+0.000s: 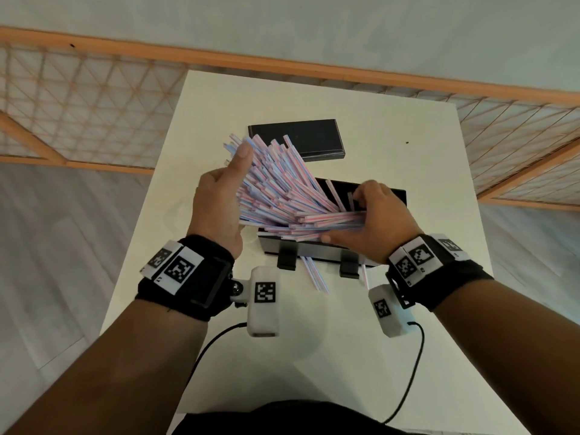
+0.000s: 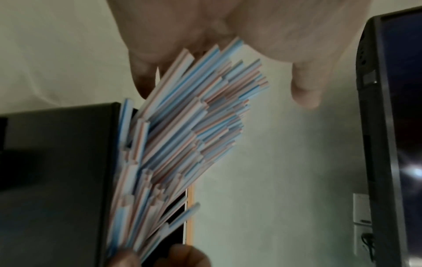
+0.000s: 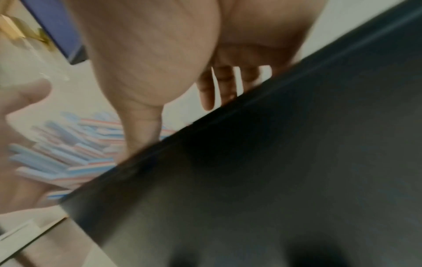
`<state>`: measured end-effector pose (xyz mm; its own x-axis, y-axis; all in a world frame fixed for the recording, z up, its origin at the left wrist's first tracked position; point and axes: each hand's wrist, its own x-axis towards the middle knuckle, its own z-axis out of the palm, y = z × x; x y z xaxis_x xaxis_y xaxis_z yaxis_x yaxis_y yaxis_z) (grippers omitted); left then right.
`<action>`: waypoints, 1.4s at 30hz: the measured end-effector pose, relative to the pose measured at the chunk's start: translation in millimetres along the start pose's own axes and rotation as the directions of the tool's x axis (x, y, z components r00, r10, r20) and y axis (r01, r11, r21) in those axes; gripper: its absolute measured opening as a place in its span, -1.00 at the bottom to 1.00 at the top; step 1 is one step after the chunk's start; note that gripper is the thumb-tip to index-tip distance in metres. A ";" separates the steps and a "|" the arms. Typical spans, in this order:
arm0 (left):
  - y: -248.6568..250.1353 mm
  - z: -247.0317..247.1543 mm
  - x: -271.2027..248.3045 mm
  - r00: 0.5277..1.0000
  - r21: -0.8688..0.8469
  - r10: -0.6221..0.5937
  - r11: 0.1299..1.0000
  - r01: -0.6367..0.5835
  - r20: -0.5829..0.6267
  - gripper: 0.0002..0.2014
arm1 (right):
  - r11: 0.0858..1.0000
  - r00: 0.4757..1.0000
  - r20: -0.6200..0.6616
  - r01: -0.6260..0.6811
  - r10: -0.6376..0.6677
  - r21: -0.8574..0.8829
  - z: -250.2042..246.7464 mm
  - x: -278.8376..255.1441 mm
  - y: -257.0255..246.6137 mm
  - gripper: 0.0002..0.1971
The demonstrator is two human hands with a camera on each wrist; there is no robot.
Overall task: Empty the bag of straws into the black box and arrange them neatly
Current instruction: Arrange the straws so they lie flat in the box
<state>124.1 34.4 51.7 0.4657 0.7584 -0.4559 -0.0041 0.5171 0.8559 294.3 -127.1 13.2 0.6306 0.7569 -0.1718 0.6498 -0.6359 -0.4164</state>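
The straws (image 1: 282, 196) fan over the box (image 1: 392, 196), pinched at their right ends by the right hand (image 1: 370, 221); the left hand (image 1: 219, 202), fingers straight, flat against the splayed ends (a few strays lie on the counter (image 1: 423, 146)). Sweeping them level would align them with the box's length.

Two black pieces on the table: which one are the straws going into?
The nearer black box, between both hands, holds the fanned straws. The far black piece lies flat behind it, with no hand on it.

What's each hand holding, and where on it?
The right hand grips the straw bundle at its near-right ends; the left hand presses flat against the fanned-out far ends, over the black box.
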 end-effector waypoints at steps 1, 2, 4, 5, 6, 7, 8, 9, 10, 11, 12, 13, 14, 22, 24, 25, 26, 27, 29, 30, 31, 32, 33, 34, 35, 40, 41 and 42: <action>-2.6 -1.0 -0.5 1.000 0.011 -0.011 1.000 0.011 0.009 -0.62 | 0.998 0.998 0.054 -0.028 0.032 -0.060 0.3 -0.9 3.2 -0.15; -3.0 -0.7 -3.0 0.999 0.005 -0.025 1.000 0.025 0.022 -0.68 | 0.994 0.994 0.099 -0.027 0.037 -0.107 1.8 -1.0 5.4 -0.12; -1.9 -0.8 -4.7 0.999 -0.054 -0.026 0.998 0.027 0.025 -0.67 | 0.991 0.988 0.152 0.014 0.006 -0.133 7.2 0.9 6.0 -0.07; -0.6 0.6 -4.4 1.000 -0.079 -0.017 0.997 0.019 0.019 -0.66 | 0.992 0.986 0.169 0.028 -0.006 -0.127 10.1 2.2 4.9 -0.08; 0.9 2.8 -3.4 1.000 -0.092 -0.010 0.996 0.011 0.017 -0.65 | 0.992 0.984 0.176 0.035 -0.013 -0.121 12.8 4.0 3.6 -0.12; 1.9 5.2 -2.5 1.000 -0.085 -0.008 0.996 0.010 0.021 -0.67 | 0.993 0.985 0.174 0.033 -0.012 -0.118 14.3 5.6 2.0 -0.14; 2.3 7.5 -1.4 1.000 -0.066 -0.014 0.998 0.015 0.020 -0.69 | 0.993 0.986 0.165 0.028 -0.009 -0.114 14.6 7.5 0.5 -0.15; 2.3 9.5 0.7 1.000 -0.023 -0.025 0.999 0.025 -0.008 -0.70 | 0.994 0.987 0.164 0.018 0.000 -0.109 13.8 9.2 -1.6 -0.16; 2.5 10.8 2.4 0.998 0.029 -0.042 0.999 0.043 -0.052 -0.63 | 0.995 0.986 0.167 0.008 0.008 -0.097 12.5 10.7 -3.7 -0.20; 1.7 10.1 5.0 0.995 0.078 -0.052 0.995 0.059 -0.090 -0.48 | 0.997 0.985 0.173 0.005 0.008 -0.075 11.0 11.1 -6.5 -0.27; 1.3 9.2 7.0 0.993 0.116 -0.049 0.991 0.062 -0.110 -0.36 | 0.999 0.985 0.175 0.011 -0.003 -0.047 10.2 11.1 -8.9 -0.33; 2.0 8.3 7.8 0.992 0.156 -0.025 0.987 0.045 -0.125 -0.32 | 0.999 0.985 0.174 0.019 -0.015 -0.025 9.6 11.0 -11.2 -0.36; 2.6 7.1 8.7 0.990 0.188 -0.001 0.982 0.028 -0.142 -0.34 | 1.000 0.985 0.172 0.026 -0.023 -0.012 9.5 11.4 -13.4 -0.37; 2.9 7.5 8.5 0.968 0.190 0.113 0.979 -0.070 -0.225 -0.32 | 0.999 0.992 0.121 0.035 -0.035 0.009 6.2 13.0 -25.8 0.05; 1.0 3.8 10.6 0.961 0.077 0.116 0.992 -0.100 -0.251 -0.11 | 0.999 0.984 0.175 -0.025 0.033 -0.048 5.0 12.5 -23.0 0.19; -1.8 2.3 11.5 0.962 0.029 0.109 0.994 -0.105 -0.249 0.00 | 0.994 0.971 0.224 -0.060 0.079 -0.093 4.9 12.6 -21.4 0.15; -5.9 1.1 12.6 0.967 0.003 0.102 0.995 -0.104 -0.235 0.07 | 0.988 0.957 0.266 -0.086 0.118 -0.130 6.1 12.7 -19.2 0.09; -9.9 -0.2 13.3 0.971 -0.016 0.095 0.995 -0.101 -0.221 0.11 | 0.985 0.948 0.286 -0.100 0.138 -0.144 7.8 12.7 -17.3 0.05; -14.8 -1.7 12.5 0.976 -0.054 0.079 0.994 -0.091 -0.203 0.14 | 0.986 0.952 0.274 -0.102 0.136 -0.133 9.6 12.7 -16.5 0.00; -15.3 -1.3 10.8 0.977 -0.065 0.072 0.994 -0.086 -0.201 0.14 | 0.989 0.958 0.260 -0.094 0.121 -0.115 9.9 13.1 -16.1 -0.05; -14.8 -0.1 8.4 0.980 -0.074 0.063 0.994 -0.078 -0.190 0.13 | 0.992 0.961 0.254 -0.088 0.109 -0.093 9.6 13.7 -15.9 -0.12; -15.2 0.4 8.3 0.981 -0.086 0.054 0.994 -0.071 -0.184 0.12 | 0.994 0.963 0.252 -0.079 0.095 -0.070 8.7 15.0 -15.3 -0.20; -14.8 1.8 6.7 0.982 -0.097 0.045 0.993 -0.064 -0.183 0.07 | 0.997 0.965 0.250 -0.070 0.079 -0.043 7.7 16.3 -14.6 -0.28; -14.5 3.5 4.8 0.982 -0.103 0.040 0.993 -0.059 -0.184 0.00 | 0.998 0.969 0.238 -0.062 0.065 -0.017 6.7 17.3 -13.5 -0.36; -14.6 4.3 3.9 0.982 -0.102 0.035 0.993 -0.055 -0.186 -0.06 | 0.998 0.975 0.216 -0.060 0.058 0.003 6.2 17.8 -12.1 -0.43; -17.4 7.6 4.4 0.988 -0.086 0.015 0.996 -0.029 -0.153 -0.02 | 0.974 0.964 0.140 -0.223 0.225 -0.029 6.9 16.7 -6.2 -0.43; -17.0 8.2 4.2 0.988 -0.089 0.010 0.996 -0.024 -0.153 -0.06 | 0.964 0.947 0.178 -0.262 0.266 -0.047 7.1 17.1 -6.1 -0.41; -17.1 8.6 4.0 0.988 -0.086 0.009 0.996 -0.022 -0.156 -0.11 | 0.955 0.929 0.220 -0.291 0.296 -0.058 7.1 17.1 -6.6 -0.39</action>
<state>133.7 25.1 37.4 0.3215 0.8156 -0.4810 -0.0909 0.5322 0.8417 297.8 -108.9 6.7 0.6851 0.5482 -0.4797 0.4617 -0.8362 -0.2961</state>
